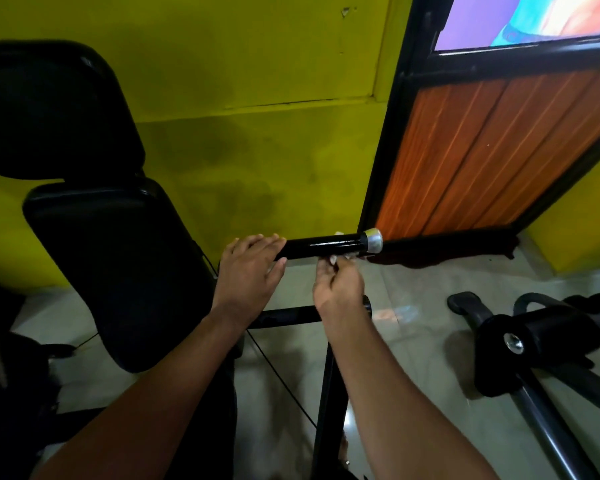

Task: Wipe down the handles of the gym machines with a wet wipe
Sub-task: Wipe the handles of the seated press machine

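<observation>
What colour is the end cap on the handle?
Silver end cap on the glossy black handle; best seen in head view.

Both bare arms reach forward, hands close together at the same height.

The left forearm (pixel 153 393) rises from the lower left, the right forearm (pixel 395 393) from the lower right, and they converge toward the middle. The left hand (pixel 252 271) is palm down, its fingers straight and side by side and laid over the handle (pixel 323 245), its thumb spread out beneath them. The right hand (pixel 338 284) sits just beside it, a little lower, with its back toward the camera. Its fingers are curled and pinch a wipe (pixel 343 257) against the handle's underside. Both wrists are nearly straight, and the two hands do not touch.
</observation>
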`<state>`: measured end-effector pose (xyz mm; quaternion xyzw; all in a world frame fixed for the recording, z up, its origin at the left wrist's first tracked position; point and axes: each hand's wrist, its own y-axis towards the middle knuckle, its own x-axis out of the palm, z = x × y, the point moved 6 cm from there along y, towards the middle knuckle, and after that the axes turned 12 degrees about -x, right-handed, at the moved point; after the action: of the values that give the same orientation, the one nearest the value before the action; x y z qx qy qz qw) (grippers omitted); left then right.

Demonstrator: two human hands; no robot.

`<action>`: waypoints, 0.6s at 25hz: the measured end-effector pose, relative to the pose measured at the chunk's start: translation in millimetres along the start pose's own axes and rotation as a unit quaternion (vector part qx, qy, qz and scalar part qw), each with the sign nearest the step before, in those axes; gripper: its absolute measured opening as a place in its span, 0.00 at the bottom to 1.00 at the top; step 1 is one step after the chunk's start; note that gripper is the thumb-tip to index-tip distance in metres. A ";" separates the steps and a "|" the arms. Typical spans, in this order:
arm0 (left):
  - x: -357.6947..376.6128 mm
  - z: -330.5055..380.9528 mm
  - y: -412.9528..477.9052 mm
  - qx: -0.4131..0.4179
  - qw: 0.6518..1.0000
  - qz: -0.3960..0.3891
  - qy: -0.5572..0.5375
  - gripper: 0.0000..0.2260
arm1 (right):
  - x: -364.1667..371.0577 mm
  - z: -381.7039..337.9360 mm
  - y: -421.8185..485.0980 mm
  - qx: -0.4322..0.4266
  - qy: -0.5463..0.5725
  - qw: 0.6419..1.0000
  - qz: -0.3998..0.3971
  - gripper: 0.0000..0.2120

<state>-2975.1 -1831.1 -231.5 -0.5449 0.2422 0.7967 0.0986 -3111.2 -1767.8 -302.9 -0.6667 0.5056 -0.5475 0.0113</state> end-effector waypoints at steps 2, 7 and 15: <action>4.5 -1.0 -4.3 -0.007 1.000 -0.013 0.000 0.18 | 1.3 -5.2 3.5 0.001 -0.006 0.999 -0.035 0.13; 3.5 -4.9 -7.4 -0.003 0.999 -0.020 0.032 0.18 | -7.7 -15.5 10.1 -0.036 0.048 0.998 -0.014 0.12; 4.7 -5.5 -0.6 0.006 0.999 -0.034 0.040 0.19 | -20.9 -26.7 -11.3 -0.246 -0.135 0.959 0.035 0.07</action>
<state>-2972.1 -1833.8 -237.6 -0.5835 0.2320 0.7691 0.1187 -3121.2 -1733.6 -300.8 -0.6985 0.6414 -0.3103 -0.0661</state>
